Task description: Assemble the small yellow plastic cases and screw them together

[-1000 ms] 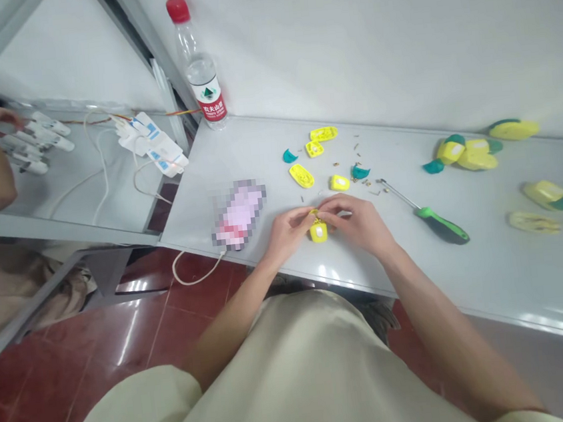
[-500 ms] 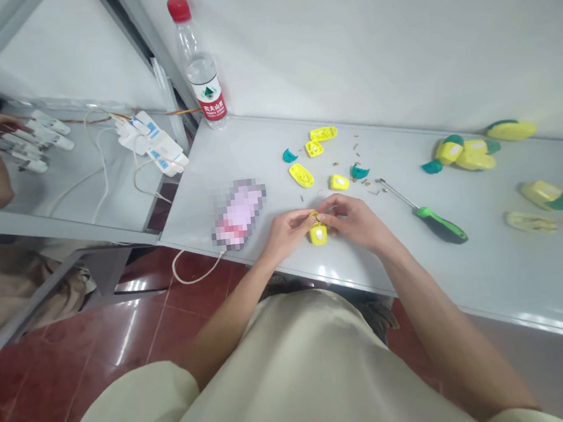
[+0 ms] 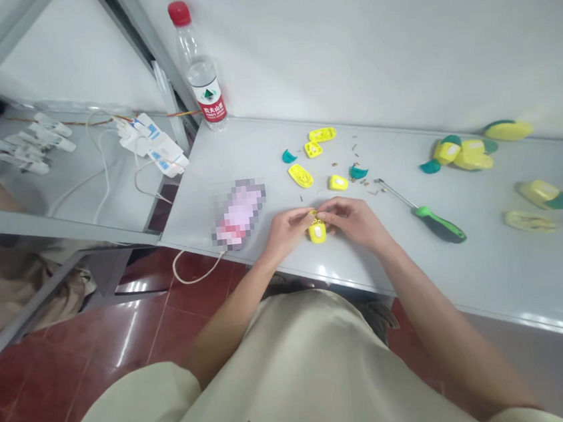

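Note:
Near the table's front edge, a small yellow plastic casing with a white patch is pinched between my two hands. My left hand grips its upper left side with thumb and fingers closed. From the right, my right hand closes its fingertips on the upper part; the fingers hide some of it. Just beyond lie a yellow cap piece, an open oval yellow shell, and teal pieces. Further back are a small yellow part and a longer yellow shell. Tiny screws are scattered around.
A green-black screwdriver lies right of my hands. Several yellow-teal units sit further right. A blurred-out phone with a cable is at left, a water bottle behind. White devices and a power strip occupy the neighbouring table.
My hands still hold the yellow casing with hardly any movement. At the far left, another person's hand has drawn back from the white devices.

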Demonstrator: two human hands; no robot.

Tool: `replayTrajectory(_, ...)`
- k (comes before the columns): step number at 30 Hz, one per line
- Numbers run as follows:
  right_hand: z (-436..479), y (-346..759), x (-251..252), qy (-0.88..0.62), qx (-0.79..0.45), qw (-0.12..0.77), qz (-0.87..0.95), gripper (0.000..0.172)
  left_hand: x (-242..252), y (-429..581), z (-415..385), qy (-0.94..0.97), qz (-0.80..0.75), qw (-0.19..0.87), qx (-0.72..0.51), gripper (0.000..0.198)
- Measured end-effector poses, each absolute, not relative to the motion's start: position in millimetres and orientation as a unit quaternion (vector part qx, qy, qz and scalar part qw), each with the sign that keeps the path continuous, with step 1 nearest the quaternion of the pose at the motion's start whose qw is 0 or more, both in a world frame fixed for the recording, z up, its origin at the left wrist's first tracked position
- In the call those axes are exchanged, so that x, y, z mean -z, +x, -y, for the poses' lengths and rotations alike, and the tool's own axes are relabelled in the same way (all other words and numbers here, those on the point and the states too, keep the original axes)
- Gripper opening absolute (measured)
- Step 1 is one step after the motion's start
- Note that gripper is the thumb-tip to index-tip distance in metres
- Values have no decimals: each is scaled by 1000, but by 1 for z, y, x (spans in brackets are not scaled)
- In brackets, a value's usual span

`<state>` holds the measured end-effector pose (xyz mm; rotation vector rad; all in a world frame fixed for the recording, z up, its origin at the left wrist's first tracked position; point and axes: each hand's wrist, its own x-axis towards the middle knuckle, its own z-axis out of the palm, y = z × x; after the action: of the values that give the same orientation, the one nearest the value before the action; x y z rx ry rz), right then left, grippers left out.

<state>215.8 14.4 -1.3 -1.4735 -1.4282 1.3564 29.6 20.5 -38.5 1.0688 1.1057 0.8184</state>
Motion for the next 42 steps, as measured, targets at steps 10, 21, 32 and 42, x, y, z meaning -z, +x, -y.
replayTrajectory(10,-9,212,-1,-552,-331,328,692,24,38,29,-20,472,-488,640,-361,47)
replayTrajectory(21,-7,218,-4,-528,-304,290,738,25,32,31,-20,454,-482,655,-364,47)
replayTrajectory(32,16,326,-12,-776,-94,185,596,45,36,32,-20,435,-490,664,-360,44)
replayTrajectory(42,36,341,-49,-822,-256,139,490,39,34,35,-21,444,-492,655,-363,38)
